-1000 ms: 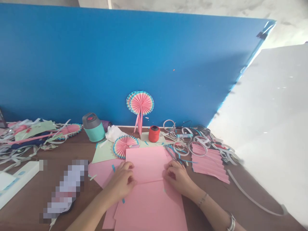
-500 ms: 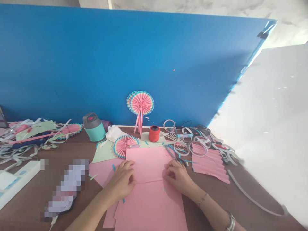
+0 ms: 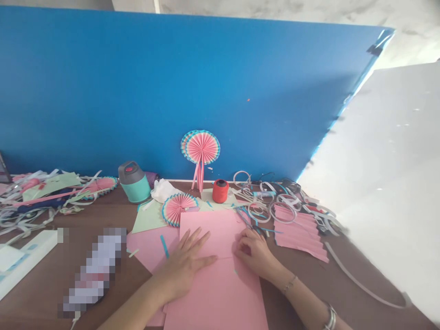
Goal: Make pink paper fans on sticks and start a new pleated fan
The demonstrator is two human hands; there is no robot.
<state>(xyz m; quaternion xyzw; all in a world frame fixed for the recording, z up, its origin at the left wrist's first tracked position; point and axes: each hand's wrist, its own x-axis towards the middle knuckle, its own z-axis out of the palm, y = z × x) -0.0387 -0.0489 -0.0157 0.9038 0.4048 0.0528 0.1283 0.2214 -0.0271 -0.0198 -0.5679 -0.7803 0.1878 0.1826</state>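
A large pink paper sheet lies in front of me, with a crosswise fold or seam level with my hands. My left hand rests flat on its left side, fingers spread towards the fold. At the right edge, my right hand has its fingers curled and pressed together on the paper by the fold; how much they grip is partly hidden. Under the left side lies another pink sheet with a blue paper strip on it. Scissors lie just beyond my right hand.
Behind the sheet are a pleated paper fan, a red thread spool and a teal container. Another paper fan stands against the blue panel. Paper strips and a pleated pink sheet lie to the right.
My left hand has moved right and opened flat across the pink paper, its fingers now spread. My right hand stays at the right edge.
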